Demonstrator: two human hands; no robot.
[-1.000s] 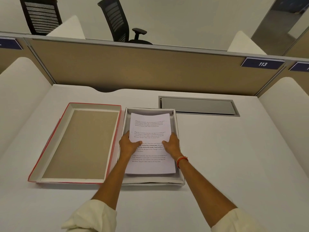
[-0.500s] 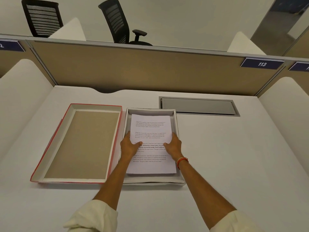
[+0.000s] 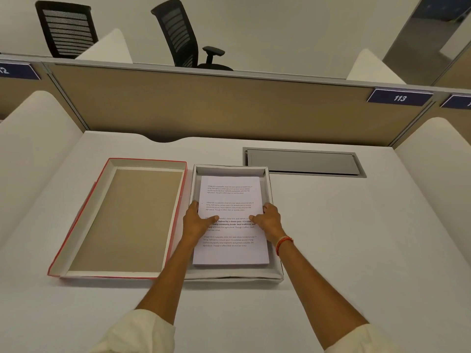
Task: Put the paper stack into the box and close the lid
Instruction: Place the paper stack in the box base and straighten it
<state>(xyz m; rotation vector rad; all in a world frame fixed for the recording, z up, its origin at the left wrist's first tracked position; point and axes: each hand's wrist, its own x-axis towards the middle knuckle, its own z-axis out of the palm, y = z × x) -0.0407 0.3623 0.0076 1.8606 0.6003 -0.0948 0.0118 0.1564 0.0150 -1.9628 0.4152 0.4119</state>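
Note:
A stack of white printed paper [image 3: 230,250] lies flat inside the shallow white box [image 3: 276,275] in the middle of the desk. My left hand [image 3: 197,220] grips the stack's left edge, thumb on top of the sheet. My right hand [image 3: 267,220] grips the right edge the same way; an orange band circles that wrist. The box's lid [image 3: 84,215], red outside with a brown inner face, lies upside down on the desk, touching the box's left side.
A grey metal cable flap [image 3: 303,161] is set into the desk behind the box to the right. Tan partition panels [image 3: 216,105] and white side dividers [image 3: 433,161] wall the desk in. Two black office chairs [image 3: 178,34] stand beyond the partition.
The paper stack has sunk from a slightly raised tilt to lying flat in the box, with both hands still on its edges.

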